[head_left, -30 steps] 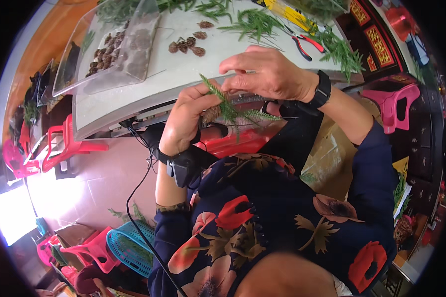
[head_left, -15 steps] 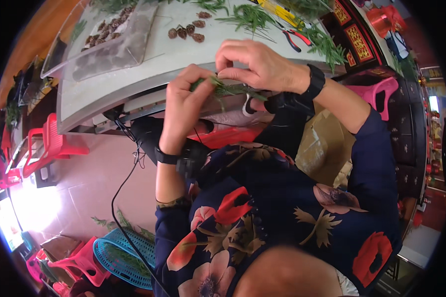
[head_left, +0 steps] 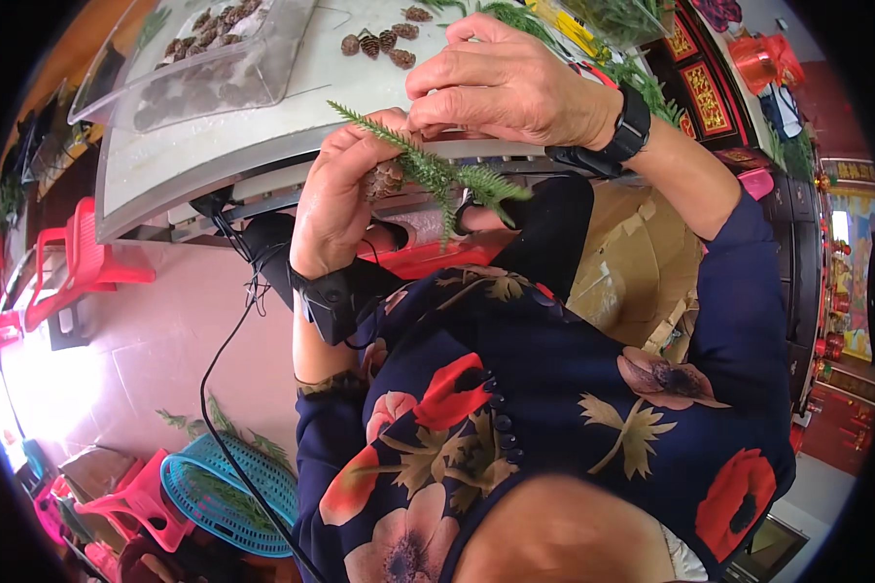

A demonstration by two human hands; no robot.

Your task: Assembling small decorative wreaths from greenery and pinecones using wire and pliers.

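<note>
My left hand (head_left: 338, 189) is closed on a green artificial fir sprig (head_left: 428, 171), pinching it between thumb and fingers over the table's near edge. A brown pine cone (head_left: 383, 181) sits under the sprig, against the same hand. My right hand (head_left: 520, 92) is just to the right, its curled fingertips meeting the left fingertips at the sprig's upper side. Whatever those right fingers pinch is hidden or too small to make out. Several loose pine cones (head_left: 388, 41) lie on the white table (head_left: 335, 83) beyond my hands.
A clear plastic bin (head_left: 262, 92) with pine cones stands on the table at left. More green sprigs (head_left: 642, 83) lie at the far right. Below are an open cardboard box (head_left: 642, 257), a blue basket (head_left: 190, 491), a red stool (head_left: 83, 257) and a black cable (head_left: 209, 389).
The sprig has turned up into clearer view, and the pine cone now shows beneath it. My right hand has moved up and left, its fingers closing in against my left hand.
</note>
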